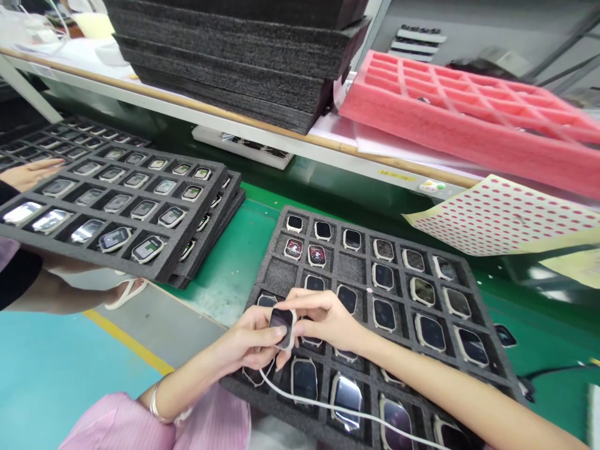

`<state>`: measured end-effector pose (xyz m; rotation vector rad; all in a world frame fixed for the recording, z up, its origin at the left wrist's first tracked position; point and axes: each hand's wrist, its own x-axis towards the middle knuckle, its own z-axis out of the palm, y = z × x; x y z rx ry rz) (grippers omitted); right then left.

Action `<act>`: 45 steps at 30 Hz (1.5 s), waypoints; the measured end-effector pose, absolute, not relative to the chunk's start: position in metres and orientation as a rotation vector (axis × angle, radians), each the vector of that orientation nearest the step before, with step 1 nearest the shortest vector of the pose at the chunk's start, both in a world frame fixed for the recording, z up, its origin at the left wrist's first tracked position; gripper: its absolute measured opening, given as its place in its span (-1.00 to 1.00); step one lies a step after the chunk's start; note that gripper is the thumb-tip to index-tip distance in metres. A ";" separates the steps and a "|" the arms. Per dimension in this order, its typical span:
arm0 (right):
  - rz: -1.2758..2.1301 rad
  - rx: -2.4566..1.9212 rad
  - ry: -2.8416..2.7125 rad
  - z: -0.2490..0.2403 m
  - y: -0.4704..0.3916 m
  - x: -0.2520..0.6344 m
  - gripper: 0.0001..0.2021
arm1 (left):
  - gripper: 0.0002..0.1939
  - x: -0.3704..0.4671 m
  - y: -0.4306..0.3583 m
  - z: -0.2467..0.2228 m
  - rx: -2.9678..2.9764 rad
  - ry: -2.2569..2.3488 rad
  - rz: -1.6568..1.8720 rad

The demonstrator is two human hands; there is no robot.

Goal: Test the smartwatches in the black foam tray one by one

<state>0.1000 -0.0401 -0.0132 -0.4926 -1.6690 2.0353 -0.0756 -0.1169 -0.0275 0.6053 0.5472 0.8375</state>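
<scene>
- Gripping a smartwatch [280, 319], the left hand [253, 337] has its fingers closed around the case, the thumb lying across the screen.
- The right hand [330, 319] has its fingers partly bent at the same watch, the index finger along its far edge and the thumb at its right side; whether they share the grip I cannot tell.
- The watch is between both hands, above the near left part of a dark grey foam tray [280, 275] on the green desk [255, 215].
- Progress, as a judgement: this piece seems midway, in hand and out of the tray. Two watches with lit screens [317, 255] at the tray's far left may be finished; most others there show dark screens and are probably left to handle.
- The held watch has a rounded rectangular shape, a pale case and a dark, glossy screen, partly hidden by the thumb; no strap shows.
- A white cable [347, 411] runs from the near right up to the left hand, where its end is hidden.
</scene>
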 end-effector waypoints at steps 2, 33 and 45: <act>2.035 -0.504 -1.661 -0.012 -0.043 0.099 -0.68 | -0.68 -0.076 -0.116 -0.029 0.593 0.516 0.825; 2.101 -0.596 -1.507 -0.024 -0.043 0.095 -0.66 | -0.73 -0.074 -0.115 -0.034 0.534 0.545 0.918; 1.410 -0.444 -2.418 0.009 -0.028 0.103 -0.55 | -0.72 -0.065 -0.126 -0.034 0.712 0.836 1.009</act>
